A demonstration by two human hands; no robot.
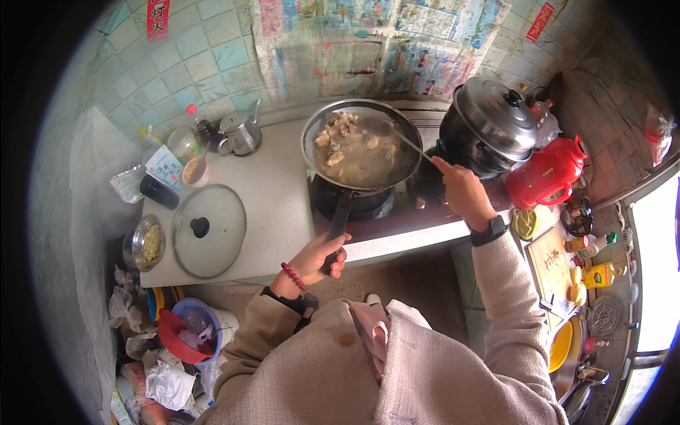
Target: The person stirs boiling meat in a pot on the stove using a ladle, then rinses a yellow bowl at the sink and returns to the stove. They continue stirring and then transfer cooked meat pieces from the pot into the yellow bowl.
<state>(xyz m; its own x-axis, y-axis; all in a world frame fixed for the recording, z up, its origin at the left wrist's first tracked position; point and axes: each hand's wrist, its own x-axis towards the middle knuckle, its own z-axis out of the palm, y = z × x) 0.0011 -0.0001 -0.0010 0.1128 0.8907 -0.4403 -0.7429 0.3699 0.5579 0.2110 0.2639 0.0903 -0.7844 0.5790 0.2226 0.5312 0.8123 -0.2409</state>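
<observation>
A frying pan (309, 160) stands on the left burner of the stove, with chunks of meat (341, 127) in cloudy, steaming liquid. Its black handle (341, 218) points toward me, and my left hand (320, 258) is wrapped round the end of it. From the right, my right hand (464, 191) grips a metal ladle (411, 144). The ladle's bowl is dipped in the liquid near the middle of the pan, blurred by steam. Its handle slants over the pan's right rim.
Left on the counter are a glass lid (210, 244), a steel kettle (241, 133) and a bowl of chopped food (145, 242). A large steamer pot (489, 131) and a red thermos (545, 173) stand right of the pan. A cutting board (551, 265) lies at the right.
</observation>
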